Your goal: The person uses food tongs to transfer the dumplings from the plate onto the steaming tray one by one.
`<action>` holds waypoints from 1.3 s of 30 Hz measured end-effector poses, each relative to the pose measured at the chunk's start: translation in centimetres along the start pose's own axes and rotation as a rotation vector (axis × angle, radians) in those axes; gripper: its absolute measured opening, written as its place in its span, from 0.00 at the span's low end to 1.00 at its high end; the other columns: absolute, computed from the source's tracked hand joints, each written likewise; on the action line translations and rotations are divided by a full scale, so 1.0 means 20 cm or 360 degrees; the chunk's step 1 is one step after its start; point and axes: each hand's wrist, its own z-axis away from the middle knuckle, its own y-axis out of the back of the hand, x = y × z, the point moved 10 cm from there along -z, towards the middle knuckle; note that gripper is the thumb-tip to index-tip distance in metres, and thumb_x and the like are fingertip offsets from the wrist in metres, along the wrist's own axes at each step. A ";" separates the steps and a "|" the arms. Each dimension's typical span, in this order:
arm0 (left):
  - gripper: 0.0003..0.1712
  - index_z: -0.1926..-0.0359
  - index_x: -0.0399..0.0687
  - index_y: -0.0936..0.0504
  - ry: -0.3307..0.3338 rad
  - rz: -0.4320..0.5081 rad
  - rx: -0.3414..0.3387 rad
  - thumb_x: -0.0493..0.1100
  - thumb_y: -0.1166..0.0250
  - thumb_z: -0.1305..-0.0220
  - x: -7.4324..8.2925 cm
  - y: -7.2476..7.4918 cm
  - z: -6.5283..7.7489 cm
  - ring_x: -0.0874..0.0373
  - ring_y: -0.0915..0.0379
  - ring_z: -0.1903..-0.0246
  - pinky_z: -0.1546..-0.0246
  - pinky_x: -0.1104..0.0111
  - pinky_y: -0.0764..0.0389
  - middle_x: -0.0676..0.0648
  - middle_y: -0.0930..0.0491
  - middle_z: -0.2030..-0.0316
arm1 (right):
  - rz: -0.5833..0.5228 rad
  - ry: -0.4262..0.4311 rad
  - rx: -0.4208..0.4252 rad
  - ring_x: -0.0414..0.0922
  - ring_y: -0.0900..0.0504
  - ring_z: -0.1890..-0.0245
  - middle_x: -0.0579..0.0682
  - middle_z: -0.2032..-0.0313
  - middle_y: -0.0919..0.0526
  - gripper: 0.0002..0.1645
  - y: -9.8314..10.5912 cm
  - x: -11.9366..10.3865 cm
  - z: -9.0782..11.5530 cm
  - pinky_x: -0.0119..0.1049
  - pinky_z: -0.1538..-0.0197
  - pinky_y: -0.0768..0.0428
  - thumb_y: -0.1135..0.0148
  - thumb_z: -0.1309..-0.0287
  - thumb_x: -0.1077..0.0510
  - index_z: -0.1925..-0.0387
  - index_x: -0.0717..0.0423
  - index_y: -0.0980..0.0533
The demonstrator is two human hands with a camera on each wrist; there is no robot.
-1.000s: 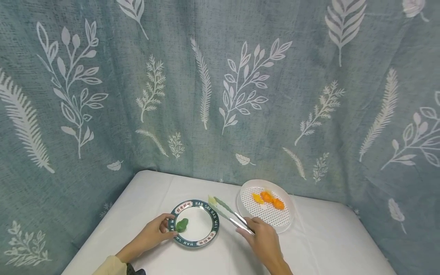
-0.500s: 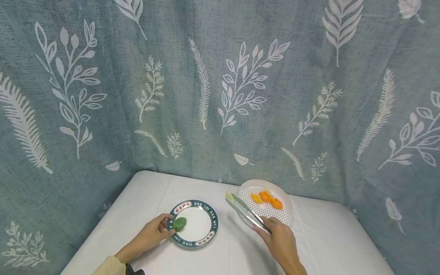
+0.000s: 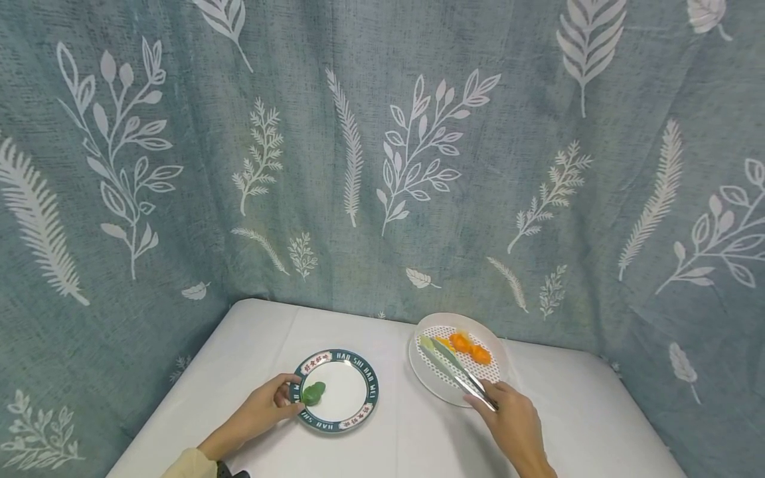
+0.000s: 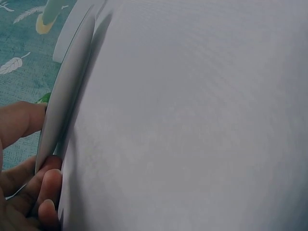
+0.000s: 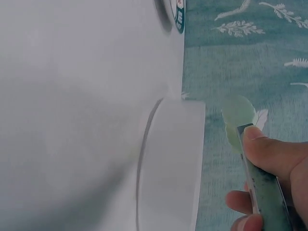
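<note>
My left hand (image 3: 263,408) holds the left rim of a white plate (image 3: 340,392) with a dark green lettered border. In the left wrist view, fingers (image 4: 50,185) reach under its edge. A small glossy green piece (image 3: 313,394) lies on the plate near this hand; its kind is unclear. My right hand (image 3: 514,415) grips a pair of tongs (image 3: 463,377) with metal handles and pale green tips. The tips stand over the left part of a round white basket (image 3: 505,368). A pale yellow-green piece (image 3: 425,342) shows at the tips, partly hidden.
Several orange and yellow pieces (image 3: 480,354) lie on the basket's perforated floor, towards the back. A white cloth (image 3: 382,451) covers the table. Behind it hangs a blue-green curtain (image 3: 358,285) with white leaf prints.
The tongs have moved right with my right hand, from beside the plate's right rim to over the basket, carrying the pale piece at their tips. My left hand stays on the plate.
</note>
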 end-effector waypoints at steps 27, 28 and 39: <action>0.35 0.42 0.53 0.26 -0.0002 0.0029 -0.0001 0.55 0.26 0.52 -0.01 0.00 0.00 0.58 0.34 0.70 0.74 0.67 0.28 0.53 0.29 0.66 | 0.0190 -0.0212 -0.0358 0.43 0.37 0.83 0.45 0.84 0.34 0.21 -0.02 0.38 -0.05 0.37 0.80 0.37 0.30 0.53 0.38 0.75 0.51 0.19; 0.35 0.42 0.53 0.26 -0.0003 0.0027 -0.0002 0.55 0.26 0.52 -0.01 0.00 0.00 0.58 0.34 0.70 0.74 0.67 0.28 0.52 0.29 0.66 | 0.0184 -0.0219 -0.0374 0.43 0.37 0.83 0.45 0.84 0.34 0.21 -0.02 0.38 -0.06 0.37 0.80 0.37 0.30 0.53 0.37 0.77 0.50 0.21; 0.35 0.43 0.53 0.26 0.0004 0.0010 0.0004 0.54 0.26 0.52 0.00 0.01 0.00 0.58 0.34 0.70 0.74 0.67 0.28 0.53 0.29 0.67 | 0.0173 -0.0311 -0.0524 0.42 0.36 0.83 0.44 0.85 0.33 0.26 -0.03 0.39 -0.08 0.36 0.80 0.39 0.30 0.56 0.33 0.84 0.48 0.28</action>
